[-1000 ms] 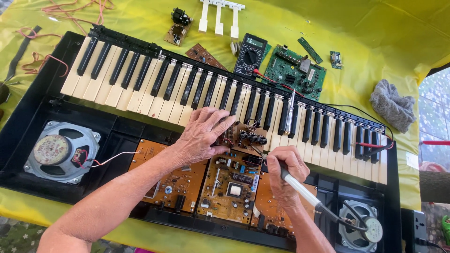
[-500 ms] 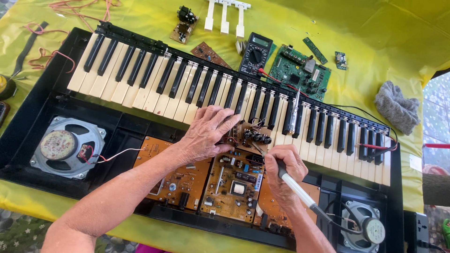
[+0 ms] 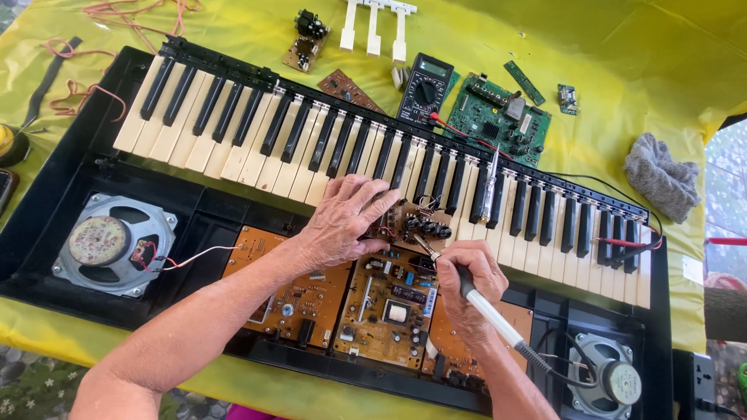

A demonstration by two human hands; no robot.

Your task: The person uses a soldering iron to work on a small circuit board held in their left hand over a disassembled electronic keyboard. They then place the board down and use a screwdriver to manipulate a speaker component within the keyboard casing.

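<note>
Two hands work one small board [image 3: 412,225] lying between the keys [image 3: 311,148] and the main boards. The left hand [image 3: 342,222] lies flat beside it, fingers spread. The right hand [image 3: 467,280], just below, grips a soldering iron [image 3: 486,307], its long axis slanting up-left, tip at the board.

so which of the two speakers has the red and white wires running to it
The left speaker, the bigger-looking one beside the left hand's forearm. Red and white wires lead from it to the orange board; the right speaker has black cable.

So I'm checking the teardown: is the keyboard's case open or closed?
Open: the keyboard has no top cover, and its circuit boards and left speaker lie exposed.
</note>
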